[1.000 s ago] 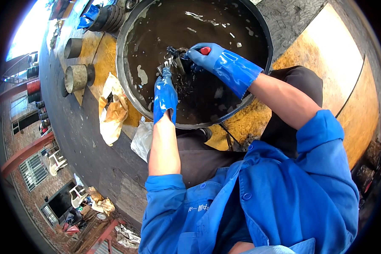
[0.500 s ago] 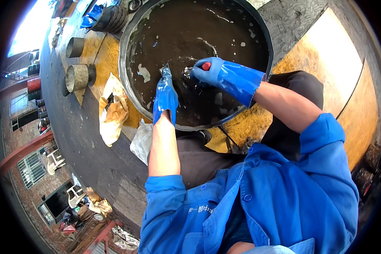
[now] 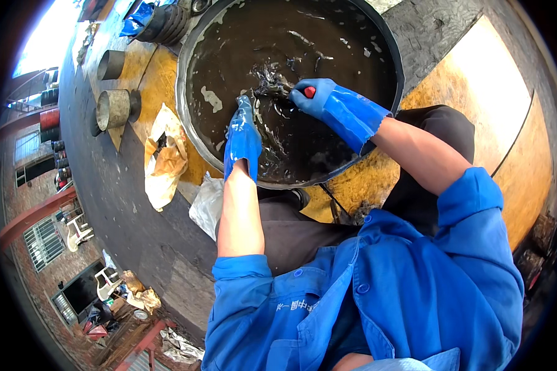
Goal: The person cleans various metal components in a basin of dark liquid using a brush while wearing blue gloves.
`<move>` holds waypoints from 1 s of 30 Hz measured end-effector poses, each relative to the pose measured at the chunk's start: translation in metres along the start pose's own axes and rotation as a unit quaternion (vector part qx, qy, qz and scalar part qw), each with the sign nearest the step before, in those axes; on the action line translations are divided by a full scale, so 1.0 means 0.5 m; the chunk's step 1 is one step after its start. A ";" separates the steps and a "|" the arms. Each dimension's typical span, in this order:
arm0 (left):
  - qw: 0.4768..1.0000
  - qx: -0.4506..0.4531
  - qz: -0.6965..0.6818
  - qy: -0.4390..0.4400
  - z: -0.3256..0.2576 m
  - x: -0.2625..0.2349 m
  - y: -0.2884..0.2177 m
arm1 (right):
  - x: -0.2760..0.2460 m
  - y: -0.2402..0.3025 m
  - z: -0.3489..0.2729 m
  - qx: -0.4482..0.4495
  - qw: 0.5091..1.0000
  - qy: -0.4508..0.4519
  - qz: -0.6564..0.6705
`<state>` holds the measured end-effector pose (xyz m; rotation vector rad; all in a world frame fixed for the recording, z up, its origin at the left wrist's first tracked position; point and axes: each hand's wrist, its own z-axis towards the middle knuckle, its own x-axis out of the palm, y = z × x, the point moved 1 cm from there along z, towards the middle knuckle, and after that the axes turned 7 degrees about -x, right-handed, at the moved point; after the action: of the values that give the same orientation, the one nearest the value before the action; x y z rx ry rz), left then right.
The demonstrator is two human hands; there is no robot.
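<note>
A big round tub [image 3: 185,117] of dark liquid stands in front of me. My right hand [image 3: 319,99], in a long blue rubber glove, is closed around a tool with a red handle [image 3: 309,92]; its working end is hidden by the glove and the splash. My left hand [image 3: 244,133], gloved the same way, is over the liquid with its fingers pressed together. Whatever they hold, if anything, cannot be made out. Between the hands the liquid [image 3: 328,37] is stirred up, with a bright splash near the right fingers. Pale scum patches float near the tub's left wall.
Left of the tub are two short metal cylinders [image 3: 114,109], a crumpled brown paper bag [image 3: 166,164] and a clear plastic bag [image 3: 207,203]. A ribbed dark pipe piece [image 3: 167,26] stands at the far left. Yellowish boards [image 3: 495,80] lie to the right.
My right hand has moved slightly right, away from the left one, and a splash has risen between them. The grey piece seen at my left fingertips no longer shows clearly.
</note>
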<state>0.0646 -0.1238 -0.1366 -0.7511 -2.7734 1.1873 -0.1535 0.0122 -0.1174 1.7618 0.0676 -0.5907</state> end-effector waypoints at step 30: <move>0.528 -0.332 -0.612 0.486 0.029 -0.058 0.030 | 0.002 0.013 -0.022 -0.329 0.933 0.047 -0.136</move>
<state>0.0933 -0.1374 -0.1528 0.5290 -1.7141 -0.5159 -0.1466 0.0202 -0.1104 1.1259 0.5242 -0.5932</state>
